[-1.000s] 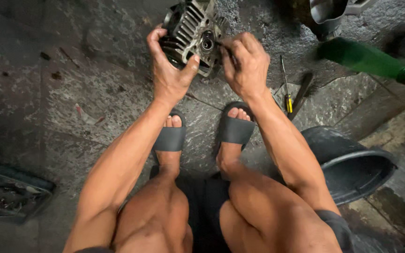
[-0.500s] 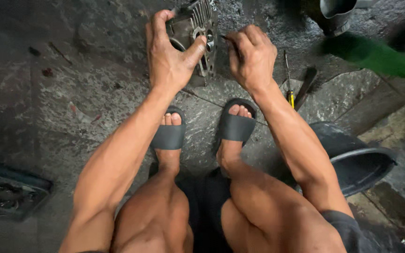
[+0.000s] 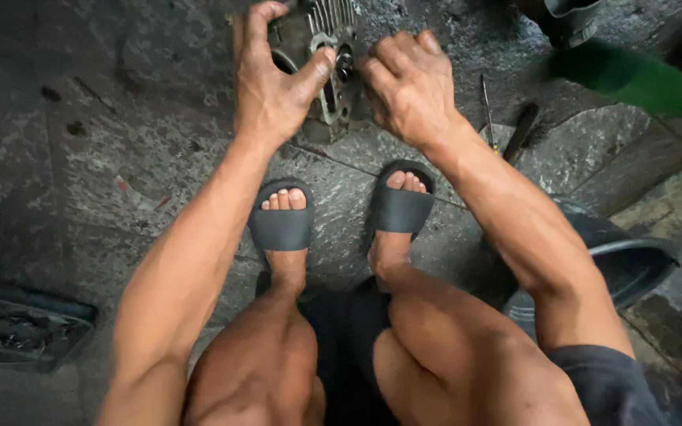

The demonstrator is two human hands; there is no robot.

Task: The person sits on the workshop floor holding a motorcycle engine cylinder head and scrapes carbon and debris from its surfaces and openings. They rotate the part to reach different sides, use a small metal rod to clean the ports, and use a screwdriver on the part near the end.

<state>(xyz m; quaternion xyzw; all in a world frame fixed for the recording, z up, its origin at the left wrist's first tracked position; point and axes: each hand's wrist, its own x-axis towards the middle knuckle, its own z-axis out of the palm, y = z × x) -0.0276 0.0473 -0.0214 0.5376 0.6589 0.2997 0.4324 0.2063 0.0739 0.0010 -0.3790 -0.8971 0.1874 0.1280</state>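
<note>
The finned metal engine part [image 3: 325, 63] stands upright on the floor [image 3: 120, 158] between both hands, left hand [image 3: 274, 83] gripping its side, right hand [image 3: 408, 87] curled closed against its face.

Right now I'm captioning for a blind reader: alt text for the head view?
Left hand grips a finned metal engine part on a stone floor; right hand works at it, near a screwdriver.
</note>
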